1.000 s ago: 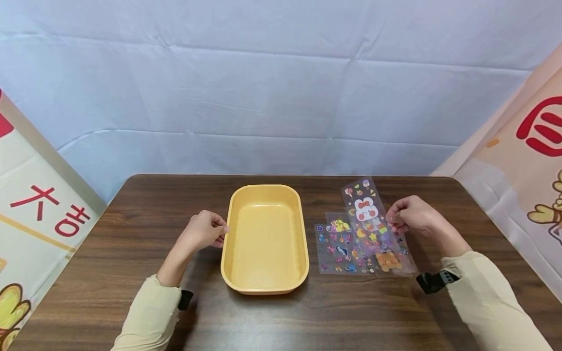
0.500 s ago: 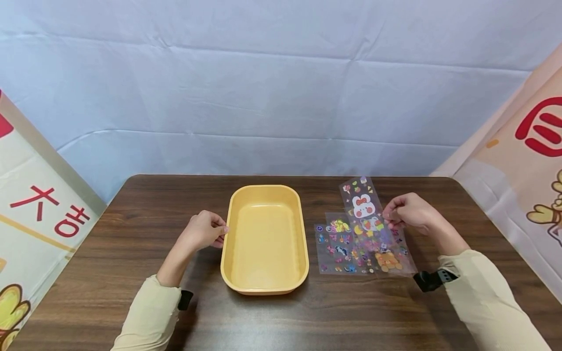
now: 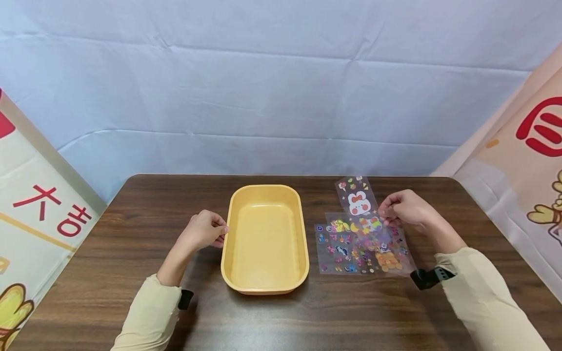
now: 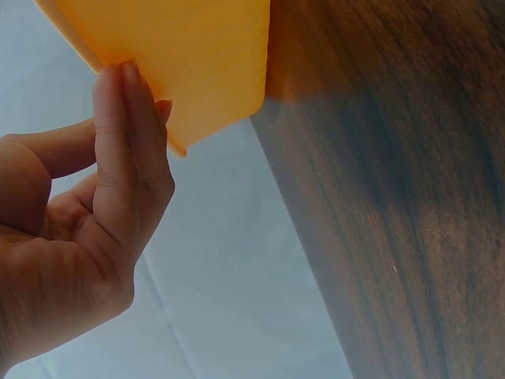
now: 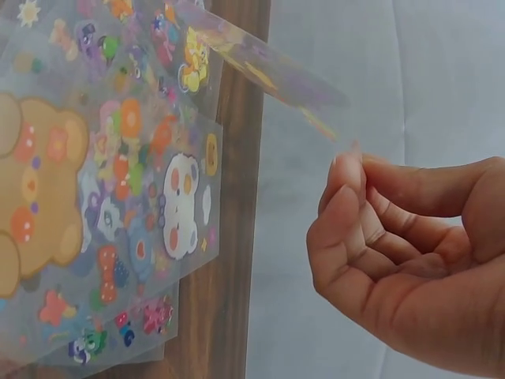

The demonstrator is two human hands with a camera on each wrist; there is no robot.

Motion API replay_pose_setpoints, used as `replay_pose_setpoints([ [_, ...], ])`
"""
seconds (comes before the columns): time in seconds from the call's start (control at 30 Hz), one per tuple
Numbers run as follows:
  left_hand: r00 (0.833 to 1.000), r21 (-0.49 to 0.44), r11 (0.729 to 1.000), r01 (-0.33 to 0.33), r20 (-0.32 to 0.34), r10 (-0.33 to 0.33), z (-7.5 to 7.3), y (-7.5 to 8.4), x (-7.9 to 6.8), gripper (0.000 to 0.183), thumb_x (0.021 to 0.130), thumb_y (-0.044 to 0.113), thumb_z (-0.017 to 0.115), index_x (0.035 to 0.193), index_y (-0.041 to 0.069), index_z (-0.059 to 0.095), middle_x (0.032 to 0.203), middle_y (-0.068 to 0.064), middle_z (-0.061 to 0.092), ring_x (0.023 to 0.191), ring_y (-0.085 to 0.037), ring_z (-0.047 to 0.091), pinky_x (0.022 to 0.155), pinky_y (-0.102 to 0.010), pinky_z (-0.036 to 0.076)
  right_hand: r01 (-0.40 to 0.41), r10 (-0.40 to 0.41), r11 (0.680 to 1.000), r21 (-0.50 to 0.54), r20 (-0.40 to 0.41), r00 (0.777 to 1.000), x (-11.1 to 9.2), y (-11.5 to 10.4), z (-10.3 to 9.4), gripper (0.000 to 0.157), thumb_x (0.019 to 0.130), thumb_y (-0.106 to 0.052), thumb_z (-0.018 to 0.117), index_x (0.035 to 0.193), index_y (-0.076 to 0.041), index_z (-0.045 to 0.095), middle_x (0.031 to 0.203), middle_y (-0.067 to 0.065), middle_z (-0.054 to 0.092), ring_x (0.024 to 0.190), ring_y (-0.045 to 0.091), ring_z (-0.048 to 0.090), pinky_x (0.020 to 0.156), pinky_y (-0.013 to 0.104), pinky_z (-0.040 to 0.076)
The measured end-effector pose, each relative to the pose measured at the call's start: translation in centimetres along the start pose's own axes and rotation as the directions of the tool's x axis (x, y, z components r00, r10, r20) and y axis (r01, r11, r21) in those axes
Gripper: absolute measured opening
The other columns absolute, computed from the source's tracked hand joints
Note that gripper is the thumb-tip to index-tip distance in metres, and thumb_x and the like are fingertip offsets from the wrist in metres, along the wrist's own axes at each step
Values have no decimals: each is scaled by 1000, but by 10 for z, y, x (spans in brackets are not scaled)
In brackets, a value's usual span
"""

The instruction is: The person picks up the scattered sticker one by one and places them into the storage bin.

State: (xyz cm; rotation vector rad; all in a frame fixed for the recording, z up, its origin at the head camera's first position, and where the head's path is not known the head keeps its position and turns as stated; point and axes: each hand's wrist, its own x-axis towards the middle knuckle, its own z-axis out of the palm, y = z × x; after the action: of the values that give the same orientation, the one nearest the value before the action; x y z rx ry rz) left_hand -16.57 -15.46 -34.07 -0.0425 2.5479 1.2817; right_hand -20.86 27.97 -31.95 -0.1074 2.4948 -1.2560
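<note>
My left hand [image 3: 202, 230] grips the left rim of a deep yellow rectangular tray [image 3: 264, 248], thumb over the edge and fingers against the outer wall. To its right lie several overlapping clear sticker sheets [image 3: 338, 251] with small colourful figures; one carries a brown bear [image 5: 43, 185]. Above them my right hand [image 3: 406, 209] pinches the edge of a transparent sticker sheet [image 3: 359, 203] printed with a white rabbit. In the right wrist view this sheet is seen nearly edge-on, lifted off the pile. Its lower part overlaps the other sheets, so their outlines are hard to separate.
A dark wood-grain table [image 3: 281, 324] carries everything. Behind it hangs a pale cloth backdrop [image 3: 263, 97]. Printed panels stand at the left [image 3: 44, 219] and right. Each wrist wears a black strap device.
My right hand has moved a little left and away from me, drawing the rabbit sticker sheet leftward over the pile. The left hand and the tray have stayed in place.
</note>
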Motion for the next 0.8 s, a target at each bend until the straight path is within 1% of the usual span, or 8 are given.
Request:
replay_pose_setpoints([
  [0.13,1000,-2,1000,5,2,-5,0,1,0,15,90,2,55,92,-11,62,74,-13,62,59,-18,64,62,-36,57,8,-8,1000,-5,-8,1000,1,-3,2,14,89,4,49,95,16,53,73,11,59,64,19,60,59,33,55],
  [0.37,1000,-6,1000,2,5,-2,0,0,-1,15,90,2,55,92,-11,62,73,-13,62,59,-18,64,62,-36,57,22,-22,1000,15,-2,1000,3,-6,6,14,89,4,51,96,16,53,76,11,58,64,18,60,60,29,56],
  [0.6,1000,-5,1000,-12,2,12,0,0,-1,15,90,2,55,92,-12,62,73,-13,62,59,-19,64,61,-35,57,28,-28,999,35,5,1000,4,-11,8,14,88,5,52,96,17,52,73,10,58,64,19,60,59,29,56],
  [0.8,1000,-1,1000,3,-5,-3,0,1,0,15,90,2,56,91,-11,62,73,-12,62,59,-18,64,61,-35,57,36,-37,998,46,16,999,4,-14,10,13,89,5,51,95,17,52,74,11,58,64,19,60,59,29,55],
])
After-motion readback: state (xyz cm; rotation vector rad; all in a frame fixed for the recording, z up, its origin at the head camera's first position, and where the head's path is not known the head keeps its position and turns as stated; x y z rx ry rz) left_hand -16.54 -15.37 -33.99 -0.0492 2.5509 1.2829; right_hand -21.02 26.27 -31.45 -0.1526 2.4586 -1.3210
